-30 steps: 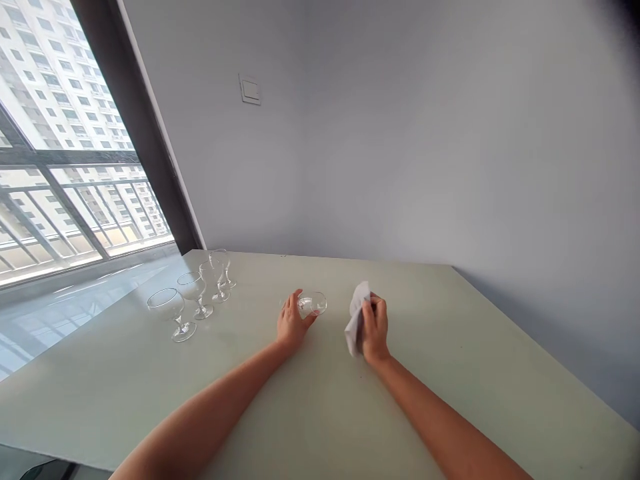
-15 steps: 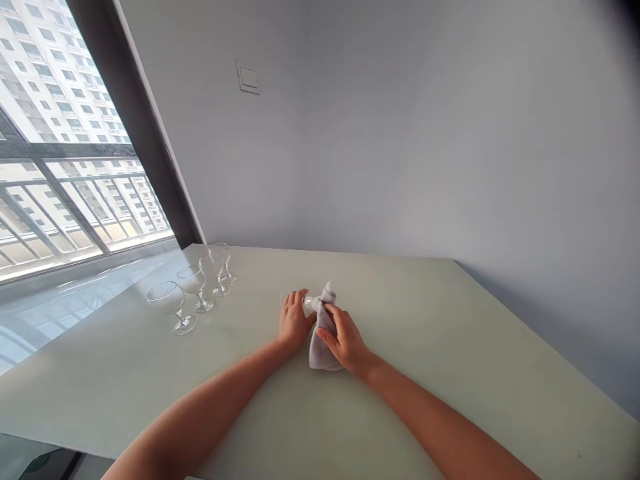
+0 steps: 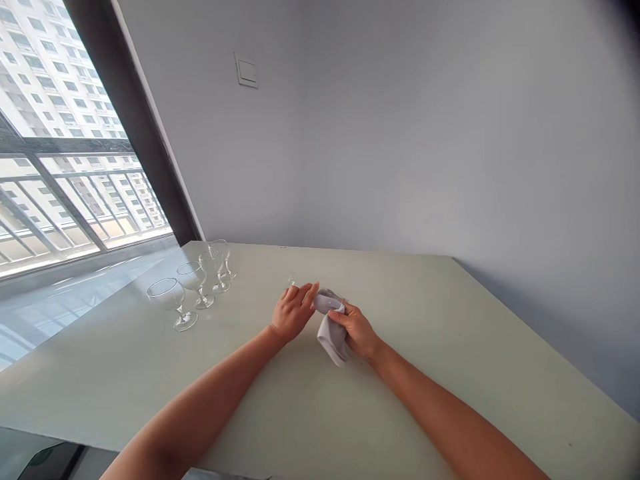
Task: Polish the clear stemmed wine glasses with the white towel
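A clear stemmed glass (image 3: 327,301) lies tilted between my hands, its rounded bowl towards the right. A bit of clear glass shows beyond my left fingers; the stem is hidden. My left hand (image 3: 294,313) is around the stem side, fingers long and close together. A pale grey-white cloth (image 3: 333,340) is pinched in my right hand (image 3: 357,330), thumb on top. Part of the cloth touches the bowl, and the rest hangs down towards the table. Whether the cloth reaches inside the bowl is hard to make out.
Several clear stemmed glasses (image 3: 186,321) stand upright in a row at the left of the pale table (image 3: 450,373). Behind them is a window (image 3: 75,193) with a railing outside. Grey walls (image 3: 400,133) border the table's far side, and a switch (image 3: 247,72) is on one.
The glass has been turned round: its bowl is now on the right by the cloth, where the stem end was. My right hand has shifted its grip on the cloth.
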### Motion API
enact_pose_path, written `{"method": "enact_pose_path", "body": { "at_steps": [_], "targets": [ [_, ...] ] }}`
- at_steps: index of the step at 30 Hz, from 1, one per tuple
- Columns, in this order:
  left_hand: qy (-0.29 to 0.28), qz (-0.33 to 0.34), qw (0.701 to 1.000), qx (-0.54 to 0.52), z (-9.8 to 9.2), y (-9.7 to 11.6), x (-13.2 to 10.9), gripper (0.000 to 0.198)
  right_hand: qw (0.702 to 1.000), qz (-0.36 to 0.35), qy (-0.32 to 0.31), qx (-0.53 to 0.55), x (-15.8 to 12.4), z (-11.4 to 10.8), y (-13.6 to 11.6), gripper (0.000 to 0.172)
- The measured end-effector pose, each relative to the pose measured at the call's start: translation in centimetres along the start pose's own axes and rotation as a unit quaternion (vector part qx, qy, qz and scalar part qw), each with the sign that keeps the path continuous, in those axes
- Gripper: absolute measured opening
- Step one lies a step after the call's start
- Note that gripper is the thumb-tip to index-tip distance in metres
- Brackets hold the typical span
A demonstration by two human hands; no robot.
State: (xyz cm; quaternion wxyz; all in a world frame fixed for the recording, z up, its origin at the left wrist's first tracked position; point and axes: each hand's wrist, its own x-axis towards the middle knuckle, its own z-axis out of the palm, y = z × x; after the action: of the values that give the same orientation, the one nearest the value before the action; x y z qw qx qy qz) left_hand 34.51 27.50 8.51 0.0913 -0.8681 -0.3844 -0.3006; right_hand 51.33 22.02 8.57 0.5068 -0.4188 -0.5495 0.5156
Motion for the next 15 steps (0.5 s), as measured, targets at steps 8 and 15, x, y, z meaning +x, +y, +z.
{"method": "enact_pose_path", "body": {
  "at_steps": [8,15],
  "targets": [
    [-0.043,0.02,0.997,-0.056,-1.1,-1.0,0.3,0.039,0.993,0.07,-0.074,0.065,-0.1,-1.4,-1.3,0.032],
    [-0.168,0.045,0.976,-0.132,-0.1,-1.7,0.4,0.069,0.923,-0.076,-0.14,-0.351,-0.8,-1.6,-3.8,0.038]
  ]
}}
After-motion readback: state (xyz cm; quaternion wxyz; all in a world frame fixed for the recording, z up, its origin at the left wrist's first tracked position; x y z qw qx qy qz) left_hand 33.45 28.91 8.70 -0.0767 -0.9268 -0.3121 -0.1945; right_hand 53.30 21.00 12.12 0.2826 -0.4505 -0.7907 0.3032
